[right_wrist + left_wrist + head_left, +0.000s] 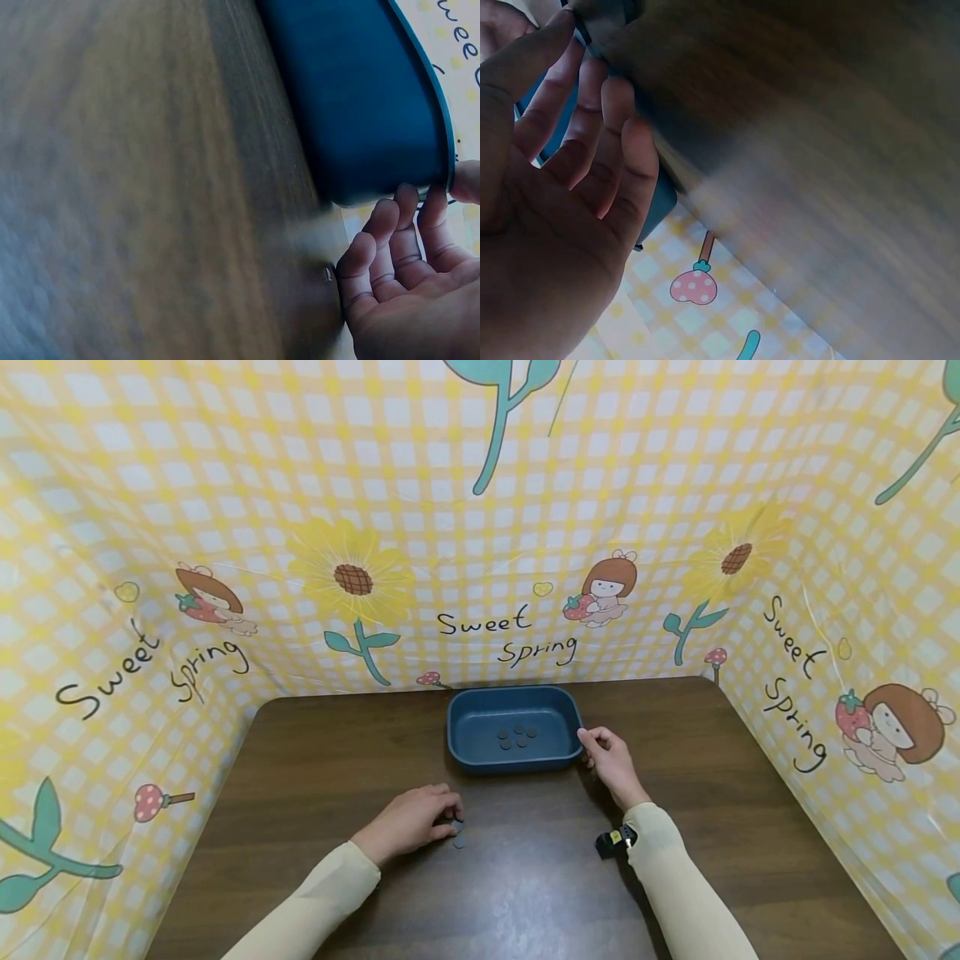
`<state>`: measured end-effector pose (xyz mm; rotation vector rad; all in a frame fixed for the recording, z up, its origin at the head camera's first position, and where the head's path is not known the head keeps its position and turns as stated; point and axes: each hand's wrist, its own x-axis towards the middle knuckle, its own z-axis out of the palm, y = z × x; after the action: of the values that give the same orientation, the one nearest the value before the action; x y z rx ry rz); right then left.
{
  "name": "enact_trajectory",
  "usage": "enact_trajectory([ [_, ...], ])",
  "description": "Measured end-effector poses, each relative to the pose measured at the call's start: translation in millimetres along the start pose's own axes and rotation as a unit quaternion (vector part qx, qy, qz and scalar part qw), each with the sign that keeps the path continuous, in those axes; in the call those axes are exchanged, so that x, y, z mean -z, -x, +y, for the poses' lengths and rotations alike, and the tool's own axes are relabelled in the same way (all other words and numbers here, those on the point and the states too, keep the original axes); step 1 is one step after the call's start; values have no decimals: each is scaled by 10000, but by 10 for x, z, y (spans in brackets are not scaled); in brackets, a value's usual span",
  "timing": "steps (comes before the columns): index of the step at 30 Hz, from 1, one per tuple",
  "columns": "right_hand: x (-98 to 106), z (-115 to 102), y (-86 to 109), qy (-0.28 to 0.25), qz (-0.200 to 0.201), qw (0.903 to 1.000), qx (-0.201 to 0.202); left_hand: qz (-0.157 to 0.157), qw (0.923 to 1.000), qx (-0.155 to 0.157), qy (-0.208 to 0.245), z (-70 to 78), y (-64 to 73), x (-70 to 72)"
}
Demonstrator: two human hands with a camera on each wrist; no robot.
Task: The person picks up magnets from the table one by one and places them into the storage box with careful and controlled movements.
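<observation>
The work with the small dark discs looks part-way through, judging by how they are split. Five discs lie flat and loosely grouped on the floor of the blue tray, which sits upright near the far edge of the desk. A few more, the near discs, are outside it, on the bare wood in front of the tray and a little to its left. If the tray is where they belong, the larger share is done and only this small remainder is left; this moment alone does not settle which way they travel.

The left hand is down at the near discs, its fingers curled, thumb and forefinger narrow, the tips right at one disc. The head view is small there and the left wrist view is dark and blurred, so I cannot tell whether they pinch that disc or merely touch it, nor exactly how many lie beneath.

The right hand has thumb and forefinger pinched on the rim at the tray's right end, which probably serves to steady it. The tray rests on the desk, with the patterned cloth rising behind
</observation>
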<state>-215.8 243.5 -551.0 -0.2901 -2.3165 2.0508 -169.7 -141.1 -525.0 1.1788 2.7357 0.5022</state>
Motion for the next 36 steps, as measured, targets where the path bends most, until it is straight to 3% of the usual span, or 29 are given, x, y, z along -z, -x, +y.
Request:
enact_trajectory([
  [18,-5,-20,22,-47,16,10000,9,17,10000,-31,-16,5,-9,6],
  [23,-9,-193,113,134,-109,9998,-51,17,9999,38,96,-1,0,19],
  [26,-8,-188,114,127,-103,9999,-32,15,9997,100,221,-2,4,28],
  [29,2,-46,32,40,-14,10000,-39,-8,9991,201,381,-1,10,34],
  [36,-5,-28,39,0,12,10000,77,-199,9944,473,922,-48,-15,35],
])
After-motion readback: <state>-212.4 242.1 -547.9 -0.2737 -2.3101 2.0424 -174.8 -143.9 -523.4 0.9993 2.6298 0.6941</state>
